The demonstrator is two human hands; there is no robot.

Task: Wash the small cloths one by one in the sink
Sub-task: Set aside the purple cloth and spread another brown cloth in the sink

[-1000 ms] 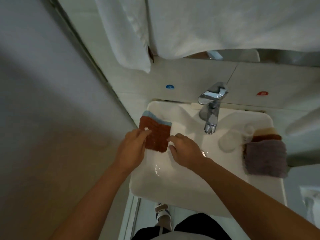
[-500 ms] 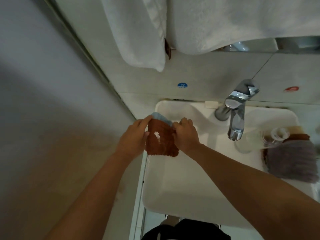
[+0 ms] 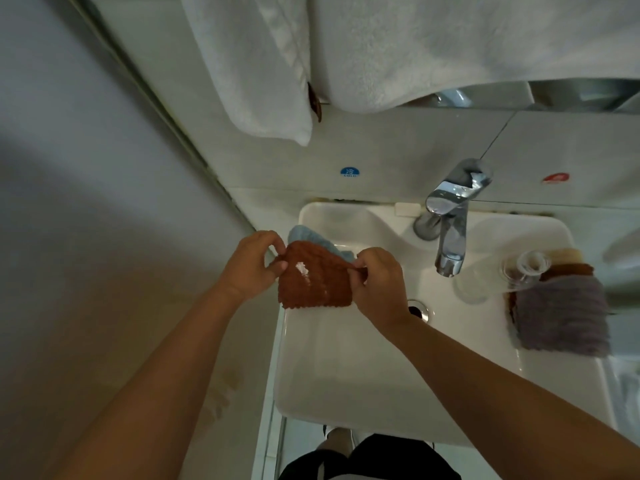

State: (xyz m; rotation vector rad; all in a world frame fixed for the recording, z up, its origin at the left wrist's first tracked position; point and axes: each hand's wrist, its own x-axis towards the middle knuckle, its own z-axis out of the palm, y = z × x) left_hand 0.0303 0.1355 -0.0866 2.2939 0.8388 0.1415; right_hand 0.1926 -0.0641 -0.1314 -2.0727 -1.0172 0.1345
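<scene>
Dim tiled wall (image 3: 398, 161), white towels (image 3: 415, 39)

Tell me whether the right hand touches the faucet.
Apart. The head view shows bare basin between the right hand, pinching the brown cloth, and the faucet.

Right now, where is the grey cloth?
In the head view, the grey cloth lies on the right side of the sink rim, on top of a brown cloth, beside a clear glass.

I see white towels (image 3: 398, 46) hanging across the far wall. Below them, a blue cold sticker (image 3: 350, 172) sits left and a red sticker (image 3: 556, 178) right. A clear glass (image 3: 519, 270) lies tipped on the right ledge, near the chrome tap (image 3: 450, 216).
</scene>
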